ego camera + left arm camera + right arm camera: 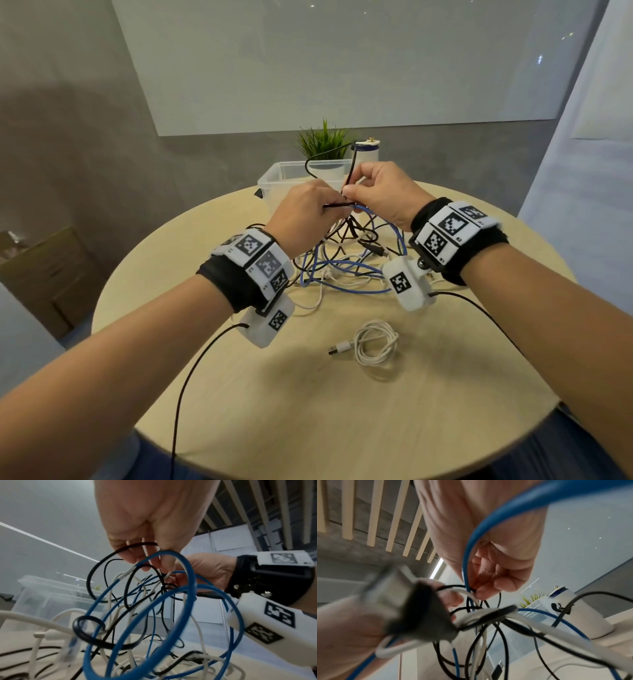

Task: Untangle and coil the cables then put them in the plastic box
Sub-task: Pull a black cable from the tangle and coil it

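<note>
Hovering above the middle of the round table (445, 428), both hands meet over a tangle of cables (342, 263), lifting part of it clear of the wood: the left hand (301, 219) has its fingers curled round black, white and blue strands, and the right hand (383, 195) pinches a black cable (349, 174) between thumb and fingertips, a loop of it arching up over the box. A blue cable (171, 615) hangs in wide rings below the left hand, its lower loops lying on the table. The clear plastic box (274, 178) stands at the far edge just beyond the hands, with a small plant (323, 142) and a white container (366, 150) behind it. One coiled white cable (375, 342) lies apart on the near side, with bare tabletop between it and the near rim
</note>
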`<action>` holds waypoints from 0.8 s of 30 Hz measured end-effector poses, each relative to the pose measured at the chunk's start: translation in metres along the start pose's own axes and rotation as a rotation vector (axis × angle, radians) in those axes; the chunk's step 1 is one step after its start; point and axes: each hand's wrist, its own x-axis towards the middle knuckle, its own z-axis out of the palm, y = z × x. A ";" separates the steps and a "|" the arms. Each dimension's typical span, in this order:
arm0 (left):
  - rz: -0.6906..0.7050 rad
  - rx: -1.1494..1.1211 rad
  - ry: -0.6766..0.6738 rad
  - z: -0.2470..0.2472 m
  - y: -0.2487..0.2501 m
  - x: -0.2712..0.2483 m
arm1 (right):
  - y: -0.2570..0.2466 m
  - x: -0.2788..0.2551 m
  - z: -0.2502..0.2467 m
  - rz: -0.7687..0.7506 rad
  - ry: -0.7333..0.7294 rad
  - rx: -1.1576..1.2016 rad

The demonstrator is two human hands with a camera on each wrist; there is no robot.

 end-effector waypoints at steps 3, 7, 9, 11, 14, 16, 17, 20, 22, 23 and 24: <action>0.138 0.064 -0.059 0.000 0.001 -0.001 | -0.002 0.001 0.000 -0.010 0.042 -0.015; 0.175 0.118 -0.244 0.000 0.000 -0.004 | -0.001 0.006 -0.003 0.020 0.125 0.049; 0.168 0.124 -0.322 0.000 0.000 -0.006 | -0.001 0.009 -0.006 0.032 0.171 0.119; 0.116 0.176 -0.415 -0.001 0.000 -0.006 | -0.004 0.010 -0.010 0.052 0.202 0.199; 0.014 0.245 -0.517 0.001 -0.005 -0.006 | -0.012 0.008 -0.013 0.061 0.230 0.389; -0.041 0.266 -0.545 0.001 -0.007 -0.007 | -0.017 0.008 -0.015 0.055 0.247 0.493; -0.065 0.297 -0.560 0.000 -0.006 -0.007 | -0.018 0.008 -0.017 0.049 0.254 0.532; -0.102 0.427 -0.608 -0.003 -0.006 -0.006 | -0.020 0.010 -0.021 0.017 0.270 0.635; -0.117 0.504 -0.644 -0.003 -0.004 -0.005 | -0.023 0.010 -0.023 -0.014 0.282 0.702; -0.130 0.534 -0.664 -0.002 -0.005 -0.005 | -0.024 0.011 -0.024 -0.032 0.288 0.736; -0.153 0.550 -0.682 -0.002 -0.005 -0.005 | -0.026 0.011 -0.025 -0.046 0.297 0.772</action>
